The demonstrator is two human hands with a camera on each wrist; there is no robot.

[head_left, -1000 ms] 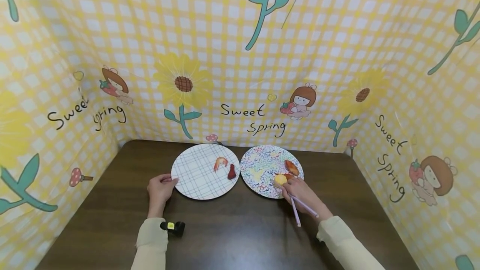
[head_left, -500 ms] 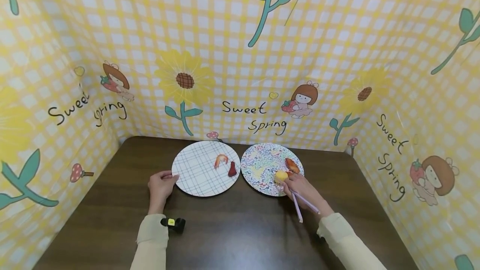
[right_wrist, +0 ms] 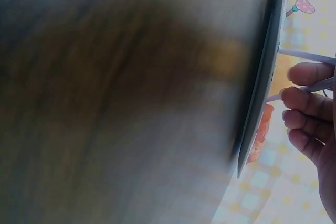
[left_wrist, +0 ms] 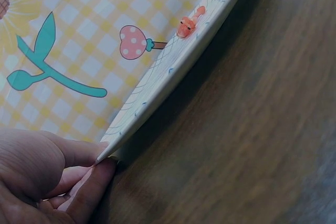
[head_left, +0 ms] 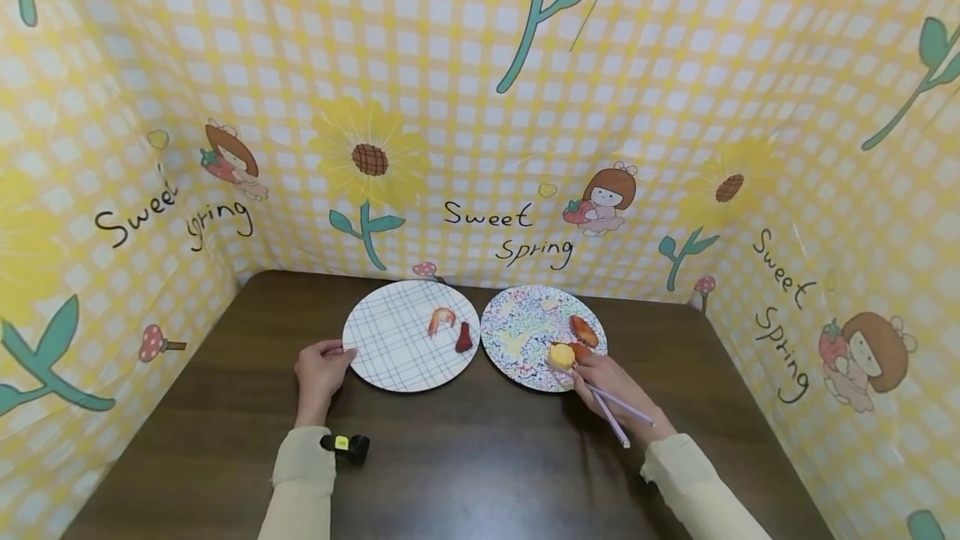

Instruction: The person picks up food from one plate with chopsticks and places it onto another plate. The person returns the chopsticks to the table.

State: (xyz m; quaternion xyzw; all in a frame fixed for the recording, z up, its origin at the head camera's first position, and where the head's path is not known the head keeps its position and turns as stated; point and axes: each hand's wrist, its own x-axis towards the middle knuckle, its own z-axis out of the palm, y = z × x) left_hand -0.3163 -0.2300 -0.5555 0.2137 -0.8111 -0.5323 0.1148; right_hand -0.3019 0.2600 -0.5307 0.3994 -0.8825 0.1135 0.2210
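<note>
My left hand [head_left: 321, 373] pinches the left rim of a white plate with blue checked lines [head_left: 397, 348]. The left wrist view shows thumb and finger on either side of that rim [left_wrist: 152, 103]. On this plate lie a shrimp [head_left: 442, 319] and a dark red piece shaped like a drumstick [head_left: 463, 338]. My right hand [head_left: 611, 386] holds lilac chopsticks [head_left: 615, 427] over the multicoloured speckled plate [head_left: 502, 357]. Their tips reach a round yellow piece [head_left: 562, 356] there; in the right wrist view the fingers [right_wrist: 310, 103] partly cover the sticks.
Beside the yellow piece, the speckled plate holds a brown piece like a chicken wing [head_left: 582, 330] and an orange piece [head_left: 582, 351] partly behind my hand. Both plates sit side by side on a dark wooden table [head_left: 465, 473]. A yellow checked cloth [head_left: 480, 148] encloses the back and sides.
The right hand has shifted slightly, and the rear ends of the chopsticks have swung to the right. The left hand keeps its place on the plate rim.
</note>
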